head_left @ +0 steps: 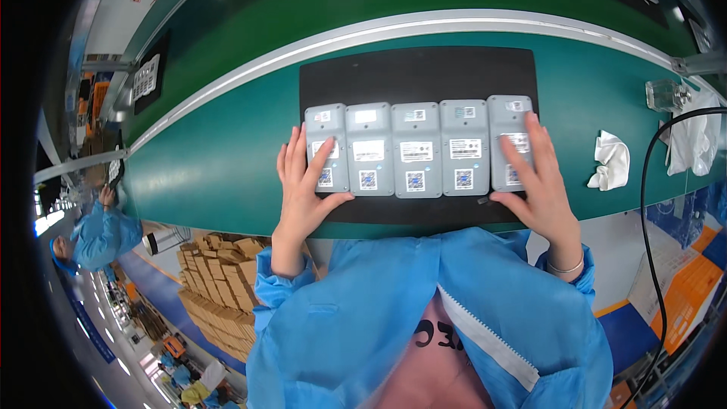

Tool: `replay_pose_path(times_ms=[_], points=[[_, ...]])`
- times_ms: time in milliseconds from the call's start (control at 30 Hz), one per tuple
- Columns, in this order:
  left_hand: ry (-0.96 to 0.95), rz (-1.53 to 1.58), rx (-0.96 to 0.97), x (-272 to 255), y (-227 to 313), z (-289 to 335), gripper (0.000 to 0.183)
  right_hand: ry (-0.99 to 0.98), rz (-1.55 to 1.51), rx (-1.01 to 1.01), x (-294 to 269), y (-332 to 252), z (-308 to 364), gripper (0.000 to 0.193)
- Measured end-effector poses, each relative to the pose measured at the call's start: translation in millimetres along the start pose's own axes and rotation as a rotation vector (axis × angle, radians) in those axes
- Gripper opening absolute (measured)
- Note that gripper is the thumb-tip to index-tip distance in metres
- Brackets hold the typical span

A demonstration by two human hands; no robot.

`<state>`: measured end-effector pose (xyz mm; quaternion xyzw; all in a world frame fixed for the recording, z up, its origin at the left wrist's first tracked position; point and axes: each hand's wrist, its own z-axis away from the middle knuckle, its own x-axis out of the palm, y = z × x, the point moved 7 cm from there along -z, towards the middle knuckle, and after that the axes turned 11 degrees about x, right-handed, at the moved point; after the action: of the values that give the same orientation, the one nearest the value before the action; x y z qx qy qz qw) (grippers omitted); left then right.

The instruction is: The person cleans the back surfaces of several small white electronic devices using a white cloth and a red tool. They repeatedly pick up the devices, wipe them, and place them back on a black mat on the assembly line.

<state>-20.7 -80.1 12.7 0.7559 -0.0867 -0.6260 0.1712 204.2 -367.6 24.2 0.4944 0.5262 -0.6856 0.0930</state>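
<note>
Your left hand (304, 191) and right hand (542, 195), fingers spread, touch the left and right ends of the row of gray devices (416, 130) (five, labels up) on the black mat (416, 72).

The left hand (305, 185) hides part of the left-end device (338, 160) and its middle label (318, 149); the right hand (539, 189) covers part of the right-end device (507, 123). The fine print is too small to read. The row hides much of the mat (416, 68). The jacket (341, 310), cut off below, overlaps the cartons (216, 280). The cable (644, 201) leaves at the right. What the co-worker (106, 238) handles is too small to tell.
</note>
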Motion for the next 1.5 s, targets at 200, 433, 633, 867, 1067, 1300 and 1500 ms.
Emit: replay_pose_path(times_ms=[200,433,633,867,1067,1300,1500], points=[[0.110,0.074,-0.010,2.1,26.6,-7.1,0.094,0.054,-0.108,-0.047,17.3,-39.8,-4.9,0.087],[0.143,0.217,0.001,14.8,48.1,-22.2,0.099,0.122,0.123,-0.085,41.2,-57.2,-1.7,0.094],[0.274,0.099,0.144,-7.9,63.5,-17.5,0.077,0.747,0.301,0.402,-78.1,59.5,42.7,0.028],[0.142,0.058,0.582,2.2,127.9,-60.4,0.046,0.918,-0.876,0.681,-98.0,180.8,98.0,0.038],[-0.123,0.047,0.656,14.6,163.8,-96.7,0.051,1.240,-0.504,0.550,-213.8,180.5,72.0,0.028],[-0.166,0.006,0.633,17.8,164.4,-99.6,0.049,0.961,0.533,0.446,-270.3,176.2,3.3,0.030],[-0.174,0.035,0.638,19.7,160.9,-96.7,0.047,1.047,0.772,0.231,-256.6,143.6,-5.0,0.031]])
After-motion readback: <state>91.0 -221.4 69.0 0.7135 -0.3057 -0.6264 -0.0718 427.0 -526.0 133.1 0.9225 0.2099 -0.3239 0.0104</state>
